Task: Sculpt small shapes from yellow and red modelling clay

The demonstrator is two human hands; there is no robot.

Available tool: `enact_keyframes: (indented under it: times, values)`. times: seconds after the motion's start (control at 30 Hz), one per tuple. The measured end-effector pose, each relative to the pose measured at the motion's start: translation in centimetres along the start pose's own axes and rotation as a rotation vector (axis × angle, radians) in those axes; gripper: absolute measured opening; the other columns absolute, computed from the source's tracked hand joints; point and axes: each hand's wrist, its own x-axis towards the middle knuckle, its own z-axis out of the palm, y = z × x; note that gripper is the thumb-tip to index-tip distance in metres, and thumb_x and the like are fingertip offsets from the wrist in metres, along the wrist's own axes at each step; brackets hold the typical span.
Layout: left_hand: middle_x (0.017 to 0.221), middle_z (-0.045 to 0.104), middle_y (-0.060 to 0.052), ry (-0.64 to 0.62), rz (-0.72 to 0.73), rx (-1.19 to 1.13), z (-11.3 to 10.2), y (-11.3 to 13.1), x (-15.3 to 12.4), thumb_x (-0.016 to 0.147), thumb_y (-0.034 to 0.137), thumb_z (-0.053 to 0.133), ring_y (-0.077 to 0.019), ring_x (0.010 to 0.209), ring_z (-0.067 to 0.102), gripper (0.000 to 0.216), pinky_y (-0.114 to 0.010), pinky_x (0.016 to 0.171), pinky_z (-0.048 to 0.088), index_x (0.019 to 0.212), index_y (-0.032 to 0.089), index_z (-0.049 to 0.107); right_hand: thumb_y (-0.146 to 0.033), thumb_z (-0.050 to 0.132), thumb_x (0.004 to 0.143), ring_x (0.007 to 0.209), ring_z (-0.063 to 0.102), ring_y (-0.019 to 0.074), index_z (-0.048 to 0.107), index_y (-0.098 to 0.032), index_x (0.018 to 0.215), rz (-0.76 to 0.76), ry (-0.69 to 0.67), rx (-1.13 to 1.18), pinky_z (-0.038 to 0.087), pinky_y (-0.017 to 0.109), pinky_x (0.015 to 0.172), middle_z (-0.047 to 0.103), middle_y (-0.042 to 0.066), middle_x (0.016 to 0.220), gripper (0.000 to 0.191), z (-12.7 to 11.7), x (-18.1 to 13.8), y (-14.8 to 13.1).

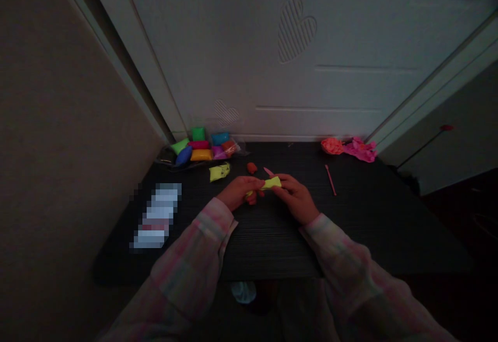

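A flattened strip of yellow modelling clay (272,182) stretches between my two hands above the dark tabletop. My left hand (240,192) pinches its left part, and a bit of yellow shows below the fingers. The fingers of my right hand (293,195) are closed on the right end. Just beyond them lie a small lump of red-orange clay (252,167) and a pink pointed tool (268,171), partly hidden by my right hand. A crumpled yellow packet (220,172) sits to the left of these.
Clear bags of coloured clay packets (201,154) lie at the back left of the dark table (268,248). A pixelated bright rectangle (157,217) is at the left. Toward the right are a thin pink stick tool (330,180) and crumpled pink-orange items (350,148). A white panel (233,46) stands behind.
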Motion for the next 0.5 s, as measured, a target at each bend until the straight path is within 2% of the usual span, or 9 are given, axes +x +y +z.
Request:
enact_keyframes:
  times: [0.1, 0.2, 0.37, 0.5]
  values:
    - [0.05, 0.056, 0.002, -0.003, 0.004, 0.001, -0.1, 0.08, -0.03, 0.063, 0.03, 0.063, -0.0003, 0.03, 0.033, 0.02, -0.019, 0.035, 0.029, 0.062, 0.01, 0.056, -0.031, 0.048, 0.078, 0.097, 0.054, 0.0162, 0.064, -0.023, 0.08, 0.017, 0.012, 0.027, 0.039, 0.034, 0.087, 0.059, 0.003, 0.101, 0.018, -0.15, 0.02, -0.12]
    - [0.052, 0.056, 0.002, 0.014, 0.017, 0.036, -0.1, 0.03, 0.02, 0.063, 0.028, 0.063, -0.0003, 0.031, 0.033, 0.018, -0.019, 0.036, 0.029, 0.063, 0.011, 0.057, -0.034, 0.052, 0.075, 0.093, 0.055, 0.0165, 0.064, -0.022, 0.074, 0.063, 0.057, 0.04, 0.042, 0.033, 0.082, 0.059, 0.004, 0.097, 0.017, -0.27, 0.08, -0.08]
    - [0.054, 0.055, 0.003, 0.086, 0.073, 0.166, 0.21, -0.25, 0.19, 0.062, 0.029, 0.063, -0.0012, 0.032, 0.032, 0.024, -0.019, 0.036, 0.027, 0.078, 0.013, 0.059, -0.035, 0.059, 0.068, 0.084, 0.056, 0.0167, 0.062, -0.02, 0.068, 0.133, 0.137, 0.044, 0.045, 0.032, 0.073, 0.058, 0.005, 0.09, 0.015, -0.09, 0.22, 0.23]
    - [0.051, 0.049, 0.005, 0.158, 0.115, 0.299, 0.39, -0.21, 0.15, 0.061, 0.034, 0.064, -0.0024, 0.035, 0.033, 0.032, -0.019, 0.037, 0.025, 0.084, 0.013, 0.06, -0.031, 0.063, 0.064, 0.078, 0.056, 0.0144, 0.056, -0.02, 0.07, 0.19, 0.213, 0.208, 0.046, 0.03, 0.071, 0.057, 0.002, 0.085, 0.015, 0.38, 0.28, 0.44]
